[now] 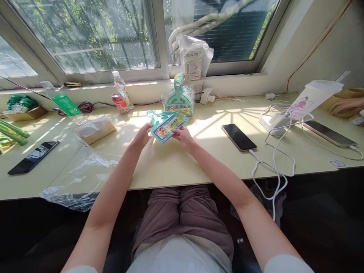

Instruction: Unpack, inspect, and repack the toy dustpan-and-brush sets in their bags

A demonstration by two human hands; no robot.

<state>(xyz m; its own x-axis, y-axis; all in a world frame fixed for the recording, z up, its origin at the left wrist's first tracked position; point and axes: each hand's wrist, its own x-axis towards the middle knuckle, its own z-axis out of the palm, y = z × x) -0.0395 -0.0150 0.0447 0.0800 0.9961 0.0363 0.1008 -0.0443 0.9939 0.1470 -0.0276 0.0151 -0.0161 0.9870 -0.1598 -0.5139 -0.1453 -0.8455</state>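
A teal plastic dustpan set with a printed card label (165, 126) lies tilted just above the desk in front of me. My left hand (141, 138) grips its left edge with curled fingers. My right hand (184, 137) pinches its lower right corner. Behind it a stack of the same teal dustpan sets (179, 99) stands in clear wrapping near the window sill.
A black phone (238, 137) on a white cable lies to the right, another dark phone (33, 157) to the left. Clear plastic bags (81, 178) hang over the desk's front left edge. A can (120, 103), a bottle (121, 88) and a cardboard box (95, 129) stand nearby. Another person's hand (345, 106) rests far right.
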